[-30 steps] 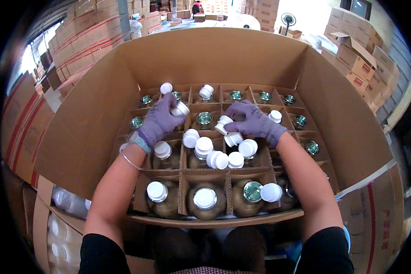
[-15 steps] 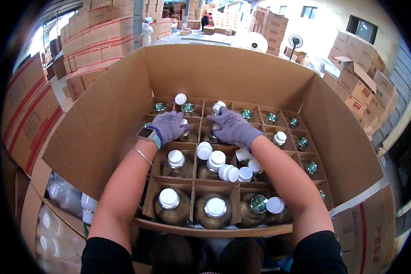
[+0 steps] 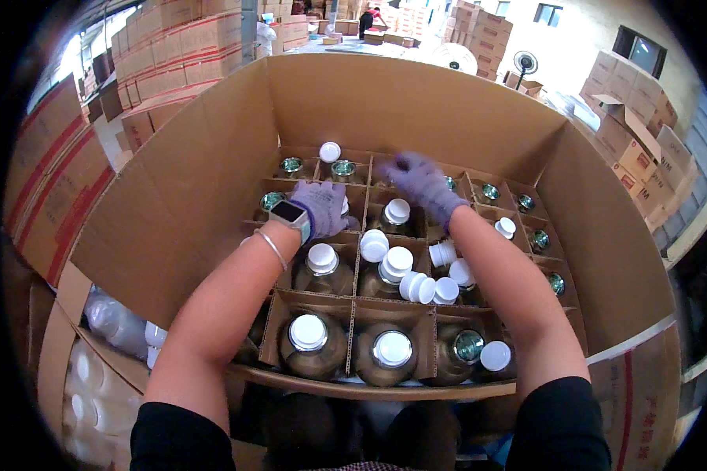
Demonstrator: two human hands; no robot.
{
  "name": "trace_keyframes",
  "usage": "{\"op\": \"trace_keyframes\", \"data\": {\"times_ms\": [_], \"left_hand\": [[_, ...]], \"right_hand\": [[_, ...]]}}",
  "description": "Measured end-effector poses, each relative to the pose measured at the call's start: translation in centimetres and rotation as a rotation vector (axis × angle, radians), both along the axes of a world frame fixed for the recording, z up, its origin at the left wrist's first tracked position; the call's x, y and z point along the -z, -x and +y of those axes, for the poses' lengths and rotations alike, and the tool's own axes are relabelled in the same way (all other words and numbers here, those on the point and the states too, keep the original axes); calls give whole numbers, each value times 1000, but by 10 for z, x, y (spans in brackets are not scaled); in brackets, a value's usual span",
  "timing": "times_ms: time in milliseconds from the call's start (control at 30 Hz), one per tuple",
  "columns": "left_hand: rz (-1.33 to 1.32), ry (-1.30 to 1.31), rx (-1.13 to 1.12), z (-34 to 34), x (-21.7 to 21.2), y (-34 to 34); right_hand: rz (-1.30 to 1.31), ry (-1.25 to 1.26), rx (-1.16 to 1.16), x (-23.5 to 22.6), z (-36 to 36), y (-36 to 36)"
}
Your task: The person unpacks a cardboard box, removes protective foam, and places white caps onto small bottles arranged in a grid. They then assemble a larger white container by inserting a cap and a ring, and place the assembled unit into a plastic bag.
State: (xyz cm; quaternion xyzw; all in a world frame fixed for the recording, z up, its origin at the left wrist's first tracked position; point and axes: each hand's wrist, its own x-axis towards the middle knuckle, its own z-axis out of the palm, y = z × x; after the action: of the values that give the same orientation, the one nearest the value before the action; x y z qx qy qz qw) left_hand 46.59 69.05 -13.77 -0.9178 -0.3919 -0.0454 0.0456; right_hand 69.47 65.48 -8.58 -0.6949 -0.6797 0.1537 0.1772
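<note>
A large cardboard box [image 3: 173, 180] stands before me, its dividers parting several clear round bottles. Both my hands wear purple-grey gloves. My left hand [image 3: 322, 209] is closed around a white cap [image 3: 345, 206] on a bottle in the second row from the far side. Blurred by motion, my right hand [image 3: 426, 187] hovers over the far row; its fingers are smeared, and whatever they hold is hidden. Between the hands a capped bottle [image 3: 397, 212] shows. Loose white caps [image 3: 445, 290] lie among the bottles, and an uncapped bottle [image 3: 468, 345] sits near the front.
Clear plastic bottles [image 3: 94, 385] fill a carton at the lower left. Stacked cartons [image 3: 177, 55] rise at the left, and more cartons [image 3: 632, 141] at the right. A black fan [image 3: 525, 63] stands behind the box. Far back, a person [image 3: 369, 20] bends over cartons.
My right hand has lifted off the second row toward the far row, uncovering a capped bottle. The left hand stays at its bottle. The whole view has shifted slightly.
</note>
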Motion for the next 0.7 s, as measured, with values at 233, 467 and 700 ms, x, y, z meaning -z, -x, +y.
{"op": "trace_keyframes", "data": {"times_ms": [233,467,700], "left_hand": [[130,348,154,33,-27,-8],[-543,-204,-101,110,-7,-12],[-420,-173,-293,111,-13,-28]], "right_hand": [[-346,-287,15,37,42,-49],[-478,-374,-128,47,29,-29],[-627,-181,-277,67,28,-56]]}}
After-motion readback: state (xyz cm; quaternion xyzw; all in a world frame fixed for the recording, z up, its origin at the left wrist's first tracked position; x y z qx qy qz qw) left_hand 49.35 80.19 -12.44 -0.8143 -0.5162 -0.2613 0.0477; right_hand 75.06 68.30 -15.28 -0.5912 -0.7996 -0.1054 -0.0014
